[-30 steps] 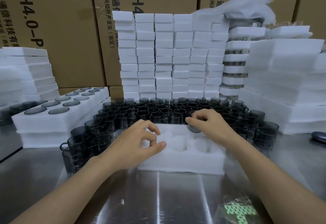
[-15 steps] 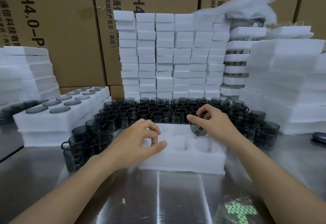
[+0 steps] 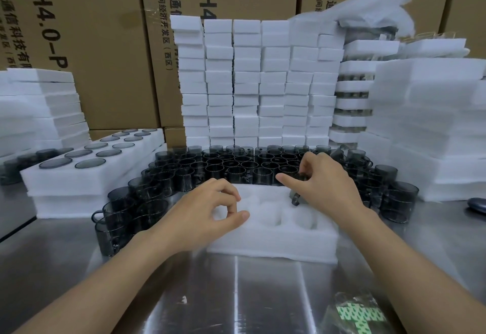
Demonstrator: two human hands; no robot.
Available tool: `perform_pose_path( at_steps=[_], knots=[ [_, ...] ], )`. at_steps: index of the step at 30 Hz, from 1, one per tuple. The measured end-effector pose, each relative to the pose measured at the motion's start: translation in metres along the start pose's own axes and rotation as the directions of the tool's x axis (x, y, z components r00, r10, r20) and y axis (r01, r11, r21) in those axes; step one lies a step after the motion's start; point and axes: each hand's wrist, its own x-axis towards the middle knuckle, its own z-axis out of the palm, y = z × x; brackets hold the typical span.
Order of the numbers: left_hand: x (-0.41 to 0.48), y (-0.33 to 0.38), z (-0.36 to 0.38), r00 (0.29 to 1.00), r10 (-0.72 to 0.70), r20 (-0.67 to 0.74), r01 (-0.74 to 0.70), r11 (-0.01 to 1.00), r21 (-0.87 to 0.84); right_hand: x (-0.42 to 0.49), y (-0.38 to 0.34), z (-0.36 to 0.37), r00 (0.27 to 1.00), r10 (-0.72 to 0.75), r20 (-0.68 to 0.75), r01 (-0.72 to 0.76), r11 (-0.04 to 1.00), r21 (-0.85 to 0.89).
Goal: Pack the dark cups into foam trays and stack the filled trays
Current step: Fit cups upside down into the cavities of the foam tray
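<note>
A white foam tray [image 3: 273, 241] with round pockets lies on the steel table in front of me. My right hand [image 3: 326, 181] grips a dark cup [image 3: 295, 197] over the tray's far right pockets, the cup tilted and mostly hidden under my fingers. My left hand [image 3: 205, 212] hovers over the tray's left end with loosely curled fingers and holds nothing. Many loose dark cups [image 3: 236, 165] stand in rows behind and beside the tray. A filled tray [image 3: 86, 173], cups bottom-up in its pockets, tops a short stack at the left.
Tall stacks of foam blocks [image 3: 257, 84] rise behind the cups, and foam tray stacks [image 3: 431, 123] flank the right and far left. Cardboard boxes [image 3: 100, 44] form the back wall. A plastic bag with green print [image 3: 355, 315] lies at the near right, a dark object [image 3: 477, 205] at the right edge.
My right hand has tilted the dark cup and lowered it toward the tray's far right pockets. My left hand has hardly moved.
</note>
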Motion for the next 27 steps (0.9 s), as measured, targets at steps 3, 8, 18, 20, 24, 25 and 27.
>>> perform_pose_path(
  at_steps=[3,8,18,20,24,25,27],
  knots=[
    [0.0,0.0,0.0,1.0,-0.002,0.008,0.002,1.0,0.001,0.001,-0.001,0.003,1.0,0.026,-0.015,-0.027,0.998,-0.054],
    [0.0,0.0,-0.001,1.0,0.0,0.008,0.0,1.0,0.009,0.0,-0.001,0.007,0.999,0.053,0.001,-0.053,0.991,-0.123],
    [0.0,0.002,-0.001,1.0,0.006,0.003,-0.006,1.0,0.017,-0.003,-0.004,0.019,0.82,-0.135,0.557,0.149,0.989,0.021],
    [0.0,0.001,-0.003,1.0,0.027,-0.012,-0.026,0.999,0.045,-0.002,-0.003,0.016,0.87,-0.163,0.465,0.089,0.98,0.176],
    [0.003,-0.006,-0.028,0.98,0.091,-0.177,-0.056,0.98,0.191,0.002,-0.001,0.007,0.923,-0.229,0.308,0.147,0.952,0.269],
    [0.003,-0.01,-0.038,0.967,0.1,-0.234,-0.049,0.976,0.213,0.001,-0.002,0.008,0.882,-0.237,0.407,0.152,0.961,0.23],
    [0.001,-0.02,-0.057,0.943,0.075,-0.324,0.011,0.967,0.256,-0.005,-0.004,0.012,0.802,-0.193,0.565,0.173,0.981,0.09]
  ],
)
